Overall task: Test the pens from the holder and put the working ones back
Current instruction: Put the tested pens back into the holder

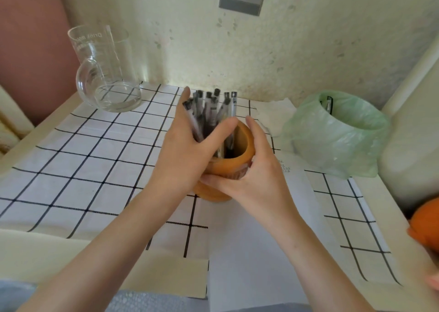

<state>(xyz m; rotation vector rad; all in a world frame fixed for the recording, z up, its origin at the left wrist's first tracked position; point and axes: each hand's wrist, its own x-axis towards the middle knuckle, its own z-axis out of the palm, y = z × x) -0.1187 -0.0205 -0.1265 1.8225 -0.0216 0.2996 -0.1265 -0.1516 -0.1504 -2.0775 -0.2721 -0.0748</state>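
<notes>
Your left hand [183,155] wraps the pens [209,105], thumb across the front of the bundle and fingers behind, just above the holder [242,145]. Your right hand [256,169] clasps the holder, which stands where cloth [95,159] meets paper [261,240]. The pens' long axis runs up and slightly away from you, so I judge they lift out along that line, left hand nearest. The jug [107,74] reads "Drink more", reversed; the paper's print is too small to read

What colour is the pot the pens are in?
The pen holder is orange-brown, like clay; the head view shows it between both hands.
</notes>
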